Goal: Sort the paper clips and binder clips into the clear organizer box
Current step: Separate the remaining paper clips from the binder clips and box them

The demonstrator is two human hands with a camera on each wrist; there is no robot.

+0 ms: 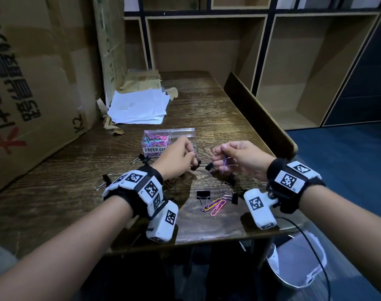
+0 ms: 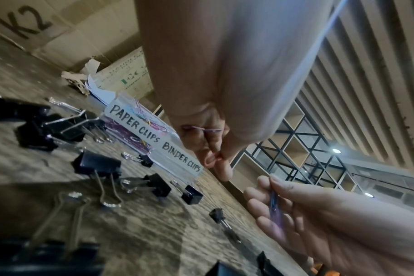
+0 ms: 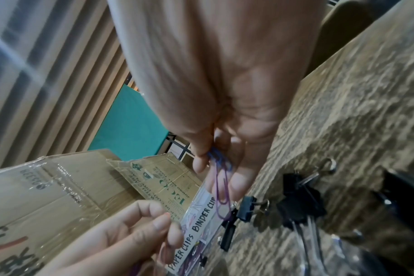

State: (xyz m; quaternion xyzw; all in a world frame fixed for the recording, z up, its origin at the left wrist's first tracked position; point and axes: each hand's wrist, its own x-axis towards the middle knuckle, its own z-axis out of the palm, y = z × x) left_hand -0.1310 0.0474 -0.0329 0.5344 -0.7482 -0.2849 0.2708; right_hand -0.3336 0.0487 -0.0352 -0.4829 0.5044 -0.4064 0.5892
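While both hands are hovering above the table [image 1: 217, 109], the right hand [image 1: 239, 158] is pinching two linked paper clips [image 3: 221, 179], one blue, one purple, between thumb and fingers. At nine o'clock from it, the left hand [image 1: 176, 158] is curling its fingers around a thin pink paper clip [image 2: 205, 128]. At twelve o'clock from the left hand, the clear organizer box [image 1: 170, 141] is sitting with two labelled compartments: the left one is holding a heap of coloured clips, too many to count. Down at six o'clock, four loose paper clips [image 1: 213, 206] are lying beside one black binder clip [image 1: 203, 194], with more binder clips scattered around.
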